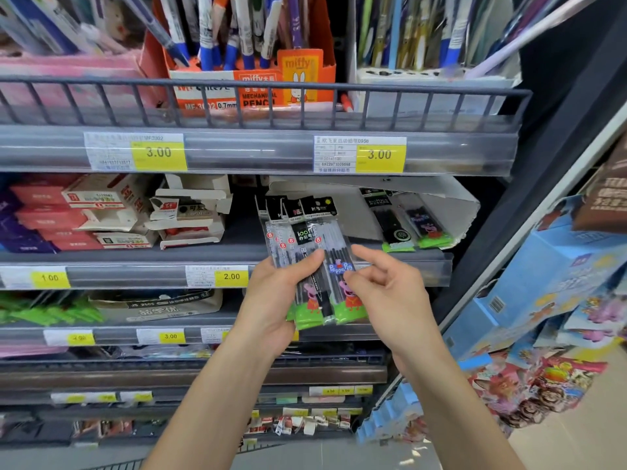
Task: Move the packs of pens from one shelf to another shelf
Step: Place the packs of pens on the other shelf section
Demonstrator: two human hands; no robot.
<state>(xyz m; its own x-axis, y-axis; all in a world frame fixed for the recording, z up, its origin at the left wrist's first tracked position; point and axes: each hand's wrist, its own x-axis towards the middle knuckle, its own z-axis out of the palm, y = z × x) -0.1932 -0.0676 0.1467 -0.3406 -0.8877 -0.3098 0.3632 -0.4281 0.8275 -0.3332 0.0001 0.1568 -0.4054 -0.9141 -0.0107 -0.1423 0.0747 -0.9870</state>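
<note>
Packs of pens (314,262), fanned in a bunch, stand upright in the left hand (271,300), whose thumb and fingers grip them in front of the shelf; the front packs read "Peppa Pig" with pig cartoons above green bottoms, black header cards on top and small red round stickers marked 8. The right hand (390,293) hovers just beside them, its fingers (364,254) loosely curled and holding nothing. Two more packs (415,225) lie on the middle shelf (339,257) beside a torn white carton (441,205). Yellow price tags read 3.00 (158,151) and 3.00 on the upper rail, 1.00 and 2.00 (231,276) below. An orange display box (258,86) above reads "miffy" and "MECHANICAL PENCIL", 0.7mm, with pencils standing in it. Red and white boxes (112,212) crowd the middle shelf's left side. Blue cartons (549,276) lean at the right of the store aisle
</note>
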